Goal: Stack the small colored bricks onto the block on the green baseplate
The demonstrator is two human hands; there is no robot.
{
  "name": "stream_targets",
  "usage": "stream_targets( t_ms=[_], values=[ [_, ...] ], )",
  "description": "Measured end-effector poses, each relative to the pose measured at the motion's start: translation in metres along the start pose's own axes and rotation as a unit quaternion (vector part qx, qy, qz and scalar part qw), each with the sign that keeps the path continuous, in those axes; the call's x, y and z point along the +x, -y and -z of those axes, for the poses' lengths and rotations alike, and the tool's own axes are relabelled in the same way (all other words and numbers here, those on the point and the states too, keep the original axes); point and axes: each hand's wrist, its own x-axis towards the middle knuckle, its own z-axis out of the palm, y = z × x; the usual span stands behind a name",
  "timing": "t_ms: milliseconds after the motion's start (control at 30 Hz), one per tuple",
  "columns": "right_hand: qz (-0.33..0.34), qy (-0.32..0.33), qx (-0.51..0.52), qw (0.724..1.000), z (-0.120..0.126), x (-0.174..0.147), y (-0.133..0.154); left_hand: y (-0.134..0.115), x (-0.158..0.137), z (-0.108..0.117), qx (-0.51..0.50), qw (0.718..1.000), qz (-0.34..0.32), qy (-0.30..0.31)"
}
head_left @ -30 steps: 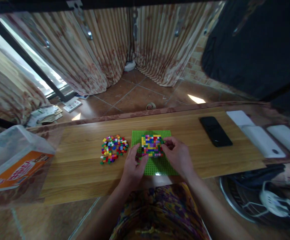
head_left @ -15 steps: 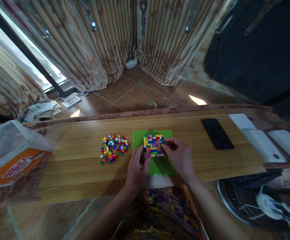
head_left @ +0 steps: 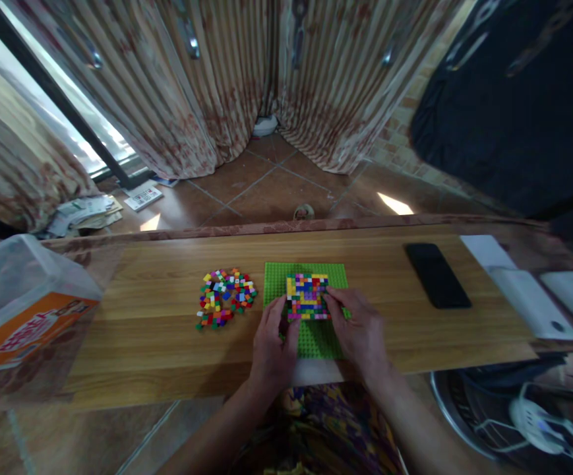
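Both hands (head_left: 316, 336) pinch brick patch (head_left: 308, 296) on baseplate (head_left: 322, 340).

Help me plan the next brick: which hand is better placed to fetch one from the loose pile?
Probably the left hand: the loose brick pile lies on its side of the green baseplate, while the right hand sits across the block.

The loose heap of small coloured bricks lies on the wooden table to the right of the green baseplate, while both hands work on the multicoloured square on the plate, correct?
Not quite. The head view shows the loose heap of small coloured bricks to the left of the green baseplate, on the wooden table. Both the left hand and the right hand are at the multicoloured square.
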Motion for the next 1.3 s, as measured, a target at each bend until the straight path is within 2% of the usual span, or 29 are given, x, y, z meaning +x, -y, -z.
stream_targets(
  t_ms=[167,367,467,600,667,800,900,1100,1300],
  values=[
    [0.014,0.0,-0.003,1.0,-0.004,-0.006,-0.007,-0.001,-0.001,0.0,0.014,1.0,-0.01,-0.003],
    [-0.018,0.021,0.054,0.998,0.0,-0.007,-0.01,0.0,-0.001,-0.001,-0.001,1.0,-0.016,-0.005],
    [-0.079,0.018,0.114,0.99,0.004,-0.004,-0.008,0.003,-0.001,-0.001,-0.008,1.0,-0.017,-0.004],
    [-0.195,-0.054,0.201,0.958,0.0,0.008,-0.004,0.003,-0.001,0.001,-0.02,1.0,-0.02,0.0],
    [-0.222,-0.046,0.228,0.947,-0.005,0.019,-0.003,0.002,-0.001,0.001,-0.023,0.999,-0.023,0.002],
    [-0.2,0.023,0.207,0.957,-0.017,0.035,-0.002,0.001,0.0,0.001,-0.018,0.999,-0.027,0.004],
    [-0.165,0.057,0.168,0.97,-0.024,0.035,-0.005,0.0,-0.001,-0.001,-0.009,1.0,-0.024,0.001],
    [-0.131,0.072,0.11,0.983,-0.025,0.029,-0.01,-0.003,-0.001,-0.003,-0.02,1.0,-0.004,0.003],
    [-0.104,0.087,0.075,0.988,-0.023,0.033,-0.014,-0.006,-0.003,0.0,-0.04,0.999,-0.018,-0.003]
  ],
)
